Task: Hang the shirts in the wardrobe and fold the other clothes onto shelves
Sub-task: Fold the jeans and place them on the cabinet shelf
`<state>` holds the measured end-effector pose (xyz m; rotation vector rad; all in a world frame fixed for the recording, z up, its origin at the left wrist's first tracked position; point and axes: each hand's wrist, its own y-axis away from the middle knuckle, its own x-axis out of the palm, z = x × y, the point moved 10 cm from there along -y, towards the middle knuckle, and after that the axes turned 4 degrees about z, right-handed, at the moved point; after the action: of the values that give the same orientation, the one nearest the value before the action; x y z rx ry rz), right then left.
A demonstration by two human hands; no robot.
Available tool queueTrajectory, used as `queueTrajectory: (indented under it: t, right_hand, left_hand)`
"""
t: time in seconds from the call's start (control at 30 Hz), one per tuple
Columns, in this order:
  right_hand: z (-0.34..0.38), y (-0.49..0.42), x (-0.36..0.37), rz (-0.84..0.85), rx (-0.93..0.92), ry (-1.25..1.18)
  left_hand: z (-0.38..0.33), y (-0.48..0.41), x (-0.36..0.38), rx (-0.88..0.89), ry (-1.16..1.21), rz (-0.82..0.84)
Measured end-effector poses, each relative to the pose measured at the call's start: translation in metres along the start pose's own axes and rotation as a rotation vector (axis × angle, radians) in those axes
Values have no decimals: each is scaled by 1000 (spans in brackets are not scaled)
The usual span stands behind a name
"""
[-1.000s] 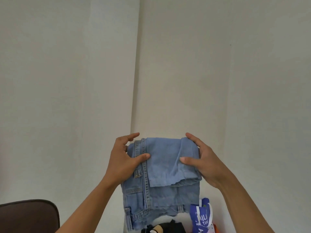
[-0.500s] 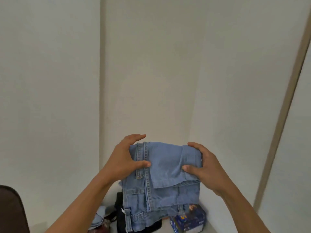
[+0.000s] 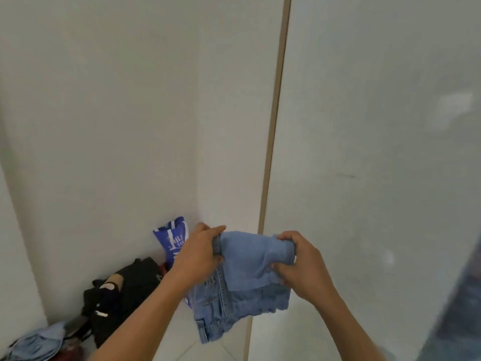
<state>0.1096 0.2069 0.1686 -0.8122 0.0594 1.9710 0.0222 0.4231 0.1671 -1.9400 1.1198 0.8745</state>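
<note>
One folded pair of jeans hangs at lower centre between two hands. The left hand grips its left edge and the right hand its right, fingers curled tight. One blue bag and one black heap sit lower left.

The folded jeans are light, washed blue denim with paler seam stitching. The plastic bag is deep blue with white lettering. The heap of cloth is black with small white marks, and the crumpled cloth is pale blue. The wall is off-white and the vertical strip is tan.
</note>
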Motion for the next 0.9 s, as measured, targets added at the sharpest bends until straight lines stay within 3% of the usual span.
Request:
queueTrajectory:
  t: [0.43, 0.57, 0.8, 0.9]
  right_hand:
    - [-95, 311, -257, -346, 437, -438]
    - [-99, 410, -334, -442, 544, -454]
    - [-100, 558, -464, -853, 532, -421]
    - [-93, 606, -510, -1015, 480, -376]
  left_hand:
    - [-308, 169, 118, 457, 552, 8]
    - [-408, 217, 151, 593, 656, 102]
    - [-575, 293, 197, 871, 701, 256]
    - [-643, 314, 210, 984, 748, 244]
